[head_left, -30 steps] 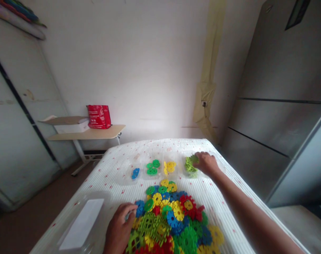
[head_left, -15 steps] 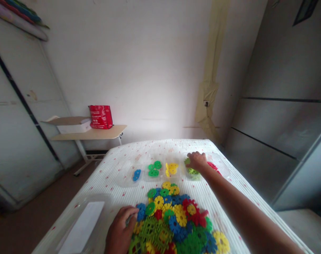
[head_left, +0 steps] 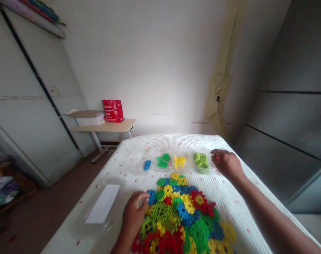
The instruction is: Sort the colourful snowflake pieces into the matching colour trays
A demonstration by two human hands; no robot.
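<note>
My right hand (head_left: 226, 163) hangs over the right end of the clear divided tray, fingers bent downward. A speck of red shows at its fingertips, and the hand covers most of that compartment. Just left of it, light green square lattice pieces (head_left: 201, 159) fill a compartment. Farther left lie yellow discs (head_left: 180, 161), green discs (head_left: 163, 160) and a blue disc (head_left: 147, 164), each colour apart. My left hand (head_left: 135, 213) rests at the left edge of a mixed pile of plastic pieces (head_left: 189, 204). Its fingers are loosely curved, thumb and forefinger apart, beside a blue notched disc (head_left: 151, 197).
A clear plastic container (head_left: 79, 225) with a white card (head_left: 104, 204) lies on the left of the striped tablecloth (head_left: 70, 236). Beyond, a small side table (head_left: 123, 126) holds a red bag (head_left: 113, 111) and a white box (head_left: 90, 119). Grey cabinets stand right.
My right hand has moved right, from the light green compartment to the red one, uncovering the light green pieces. My left hand stays beside the pile. The whole view has shifted slightly.
</note>
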